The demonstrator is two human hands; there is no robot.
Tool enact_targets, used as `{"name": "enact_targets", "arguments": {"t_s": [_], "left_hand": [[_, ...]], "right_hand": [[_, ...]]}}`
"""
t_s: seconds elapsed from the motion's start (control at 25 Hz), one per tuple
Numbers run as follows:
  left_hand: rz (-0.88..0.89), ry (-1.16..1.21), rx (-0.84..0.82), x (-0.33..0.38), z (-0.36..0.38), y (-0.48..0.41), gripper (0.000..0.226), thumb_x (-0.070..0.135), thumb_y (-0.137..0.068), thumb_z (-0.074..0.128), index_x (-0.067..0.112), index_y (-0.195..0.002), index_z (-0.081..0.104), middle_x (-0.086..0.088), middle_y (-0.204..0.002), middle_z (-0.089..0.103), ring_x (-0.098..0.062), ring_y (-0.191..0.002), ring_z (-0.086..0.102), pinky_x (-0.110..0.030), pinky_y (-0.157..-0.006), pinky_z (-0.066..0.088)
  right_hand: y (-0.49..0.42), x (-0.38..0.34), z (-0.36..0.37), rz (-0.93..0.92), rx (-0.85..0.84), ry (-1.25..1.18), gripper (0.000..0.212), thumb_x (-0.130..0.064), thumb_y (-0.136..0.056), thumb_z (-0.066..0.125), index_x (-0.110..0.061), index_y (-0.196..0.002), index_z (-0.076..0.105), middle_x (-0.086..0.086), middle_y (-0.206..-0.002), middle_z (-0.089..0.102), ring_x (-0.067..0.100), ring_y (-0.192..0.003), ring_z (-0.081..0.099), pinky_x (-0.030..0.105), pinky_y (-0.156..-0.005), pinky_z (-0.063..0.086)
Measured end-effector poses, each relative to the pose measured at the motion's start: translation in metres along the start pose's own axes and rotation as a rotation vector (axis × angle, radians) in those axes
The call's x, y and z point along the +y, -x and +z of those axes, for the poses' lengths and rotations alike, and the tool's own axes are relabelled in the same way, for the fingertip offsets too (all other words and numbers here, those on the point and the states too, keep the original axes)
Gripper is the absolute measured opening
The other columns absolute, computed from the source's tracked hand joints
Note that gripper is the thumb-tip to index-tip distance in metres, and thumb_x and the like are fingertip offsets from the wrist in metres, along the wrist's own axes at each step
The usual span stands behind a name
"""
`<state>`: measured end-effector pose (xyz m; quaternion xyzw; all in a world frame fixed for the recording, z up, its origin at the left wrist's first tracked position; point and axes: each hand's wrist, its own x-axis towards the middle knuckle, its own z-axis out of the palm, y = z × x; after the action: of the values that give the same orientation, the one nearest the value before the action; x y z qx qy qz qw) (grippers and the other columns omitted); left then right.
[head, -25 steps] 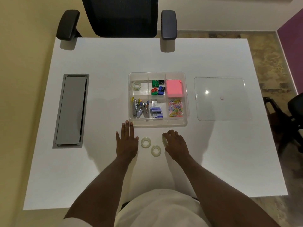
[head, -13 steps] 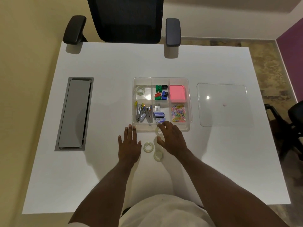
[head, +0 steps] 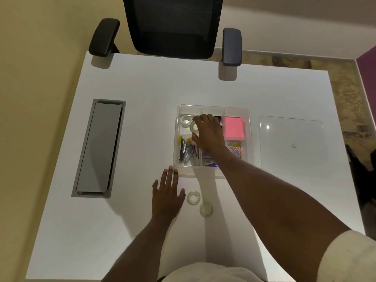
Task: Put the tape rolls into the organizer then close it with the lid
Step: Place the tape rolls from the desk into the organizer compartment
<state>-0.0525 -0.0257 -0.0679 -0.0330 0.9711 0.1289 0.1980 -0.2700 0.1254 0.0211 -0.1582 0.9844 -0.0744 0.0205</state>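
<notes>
A clear divided organizer [head: 247, 119] sits mid-table. My right hand [head: 209, 135] reaches over it, fingers closed on a clear tape roll [head: 194, 127] held above the far-left compartment. Another tape roll [head: 185, 120] lies in that compartment. Two more tape rolls [head: 193, 197] [head: 205, 209] rest on the table in front of the organizer. My left hand [head: 166, 196] lies flat on the table, fingers spread, just left of them. The clear lid [head: 293, 139] lies flat to the organizer's right.
Other compartments hold pink sticky notes [head: 234, 127], coloured paper clips [head: 237, 151], metal clips and staples boxes. A grey cable tray [head: 99, 148] is set into the table at left. A black office chair [head: 173, 27] stands at the far edge.
My right hand picked one tape roll off the table and carried it forward over the organizer's far-left compartment. My left hand stayed put.
</notes>
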Motion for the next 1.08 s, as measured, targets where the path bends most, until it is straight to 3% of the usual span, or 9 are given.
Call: {"name": "enact_targets", "arguments": {"t_s": [0.2, 0.36, 0.8, 1.08], "left_hand": [[-0.024, 0.033, 0.031, -0.001, 0.013, -0.002, 0.077, 0.056, -0.102, 0.033, 0.024, -0.167, 0.009, 0.001, -0.176, 0.0, -0.02, -0.164, 0.003, -0.052, -0.13, 0.019], [-0.026, 0.038, 0.041, -0.004, 0.019, -0.003, 0.078, 0.058, -0.101, 0.035, 0.026, -0.167, 0.009, 0.002, -0.176, 0.002, -0.019, -0.163, 0.003, -0.051, -0.129, 0.019], [-0.033, 0.013, 0.006, -0.002, 0.015, -0.003, 0.077, 0.061, -0.102, 0.024, 0.027, -0.167, 0.001, 0.002, -0.176, -0.006, -0.019, -0.163, -0.003, -0.053, -0.131, 0.015], [-0.023, 0.008, -0.04, 0.006, -0.004, 0.005, 0.076, 0.054, -0.106, 0.03, 0.022, -0.167, -0.002, -0.001, -0.175, -0.01, -0.022, -0.164, -0.005, -0.052, -0.132, 0.012]], "right_hand": [[-0.039, -0.004, 0.014, 0.032, -0.158, 0.139, 0.038, -0.025, -0.084, 0.069, -0.017, -0.121, 0.061, 0.003, -0.114, 0.068, 0.027, -0.116, 0.054, 0.043, -0.103, 0.035], [-0.052, -0.003, 0.023, -0.004, -0.191, 0.197, 0.033, -0.019, -0.086, 0.068, -0.015, -0.118, 0.06, 0.005, -0.112, 0.069, 0.027, -0.118, 0.053, 0.045, -0.106, 0.034], [-0.041, -0.003, 0.011, -0.01, -0.141, 0.199, 0.036, -0.011, -0.084, 0.066, -0.012, -0.12, 0.059, 0.008, -0.116, 0.065, 0.029, -0.116, 0.054, 0.045, -0.106, 0.034], [0.026, -0.004, -0.007, -0.02, -0.04, 0.124, 0.036, -0.011, -0.081, 0.068, -0.013, -0.116, 0.062, 0.008, -0.11, 0.068, 0.03, -0.109, 0.059, 0.046, -0.102, 0.04]]}}
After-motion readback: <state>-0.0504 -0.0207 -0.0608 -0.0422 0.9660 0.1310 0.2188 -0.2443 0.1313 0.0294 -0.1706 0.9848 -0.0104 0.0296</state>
